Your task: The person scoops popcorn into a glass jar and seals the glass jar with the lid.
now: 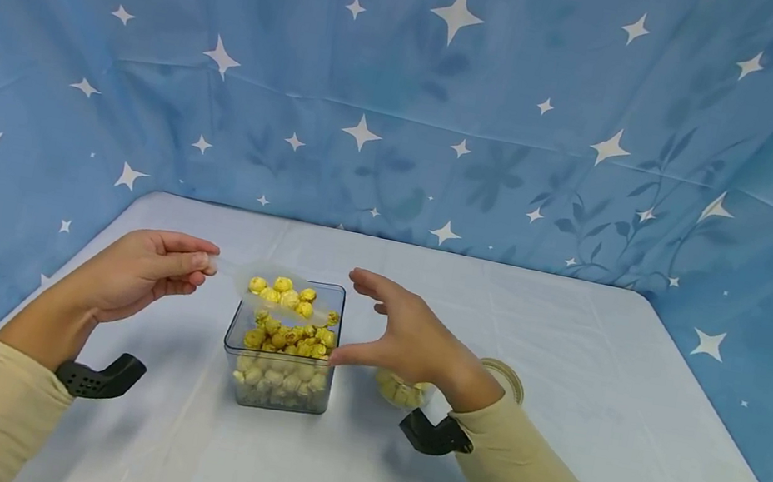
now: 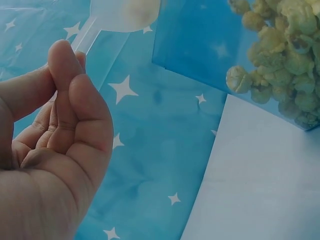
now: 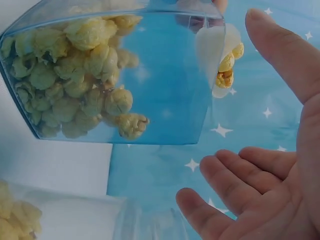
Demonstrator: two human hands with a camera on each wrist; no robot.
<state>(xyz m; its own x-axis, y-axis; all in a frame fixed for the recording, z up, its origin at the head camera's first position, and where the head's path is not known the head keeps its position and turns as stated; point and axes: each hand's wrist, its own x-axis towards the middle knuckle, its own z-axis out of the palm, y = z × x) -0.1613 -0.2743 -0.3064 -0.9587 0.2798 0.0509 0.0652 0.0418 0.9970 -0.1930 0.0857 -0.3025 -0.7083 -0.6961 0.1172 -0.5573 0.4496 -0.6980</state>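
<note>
In the head view my left hand pinches the handle of a translucent scoop between thumb and fingers. Several yellow popcorn pieces lie in the scoop, which hovers over a clear plastic bin. More popcorn fills the lower part of the bin and piles against one side in the right wrist view. My right hand is beside the bin's right side, thumb and fingers spread wide and holding nothing. From the left wrist view, the handle emerges past the pinching fingertips.
Partly hidden under my right wrist, a clear jar with popcorn in it stands right of the bin. A gold-rimmed round lid lies behind the right forearm. A white-covered table meets a blue star-patterned curtain.
</note>
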